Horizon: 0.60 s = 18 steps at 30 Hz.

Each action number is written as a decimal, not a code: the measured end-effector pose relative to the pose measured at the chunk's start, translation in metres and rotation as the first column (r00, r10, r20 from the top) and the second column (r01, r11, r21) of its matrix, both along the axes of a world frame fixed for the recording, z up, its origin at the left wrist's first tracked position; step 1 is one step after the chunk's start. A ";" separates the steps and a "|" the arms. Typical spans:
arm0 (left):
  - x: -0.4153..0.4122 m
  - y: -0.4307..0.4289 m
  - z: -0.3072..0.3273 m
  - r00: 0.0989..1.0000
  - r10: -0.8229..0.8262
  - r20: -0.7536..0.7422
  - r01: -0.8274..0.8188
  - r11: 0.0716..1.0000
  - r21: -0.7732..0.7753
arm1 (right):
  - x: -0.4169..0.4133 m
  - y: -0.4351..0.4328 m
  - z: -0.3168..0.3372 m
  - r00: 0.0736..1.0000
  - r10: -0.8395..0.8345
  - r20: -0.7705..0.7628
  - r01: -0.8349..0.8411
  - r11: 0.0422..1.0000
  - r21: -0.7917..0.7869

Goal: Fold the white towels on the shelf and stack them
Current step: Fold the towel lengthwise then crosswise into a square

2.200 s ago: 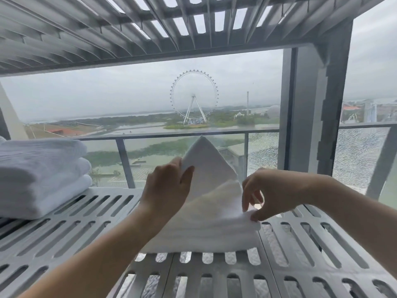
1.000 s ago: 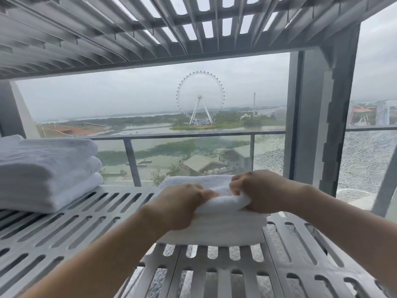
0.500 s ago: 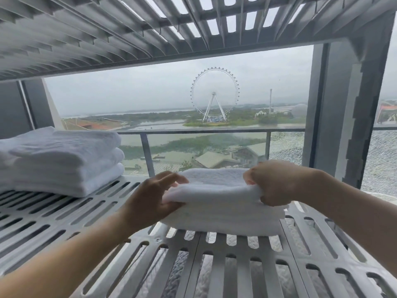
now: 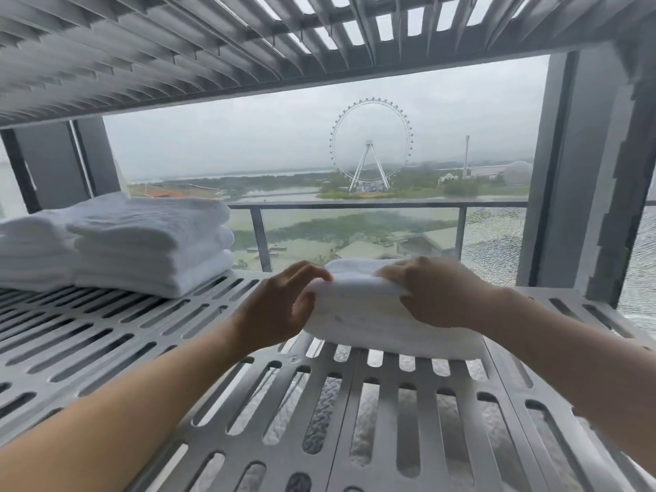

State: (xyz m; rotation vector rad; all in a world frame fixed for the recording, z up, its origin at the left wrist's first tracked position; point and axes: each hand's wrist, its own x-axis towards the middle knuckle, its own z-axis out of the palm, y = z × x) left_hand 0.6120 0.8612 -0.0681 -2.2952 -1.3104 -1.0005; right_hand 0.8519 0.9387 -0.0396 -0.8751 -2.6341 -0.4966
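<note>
Hands: two were in view, the left hand (image 4: 280,307) and the right hand (image 4: 436,296).

White towels, folded:
- One folded towel (image 4: 372,324) lay by itself, gripped at its two ends by the hands.
- One stack (image 4: 152,250) stood at the left and showed three layers, counted as three towels.
- One second pile (image 4: 32,250) sat just beside that stack, further left. The frame edge cut it off, so its towels could not be counted.

Slatted shelves: two, the lower shelf (image 4: 106,342) bearing every towel and the upper shelf (image 4: 177,58) overhead.

Railing posts outside: two, the left railing post (image 4: 261,239) and the right railing post (image 4: 460,232).

Ferris wheel (image 4: 371,154): one.

Mast (image 4: 466,154): one.

Dome (image 4: 516,172): one.
</note>
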 end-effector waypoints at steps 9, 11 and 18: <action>-0.002 0.009 -0.011 0.992 0.125 -0.024 -0.127 0.988 -0.091 | 0.003 -0.003 -0.006 0.995 0.078 0.058 -0.067 0.983 -0.170; 0.002 0.014 -0.015 0.971 0.214 0.103 -0.199 0.970 -0.139 | 0.003 -0.003 -0.006 0.994 0.092 0.067 -0.080 0.984 -0.160; 0.026 0.029 -0.022 0.862 0.449 0.234 -0.417 0.892 -0.172 | -0.012 -0.013 -0.014 0.996 -0.064 0.062 0.066 0.997 -0.031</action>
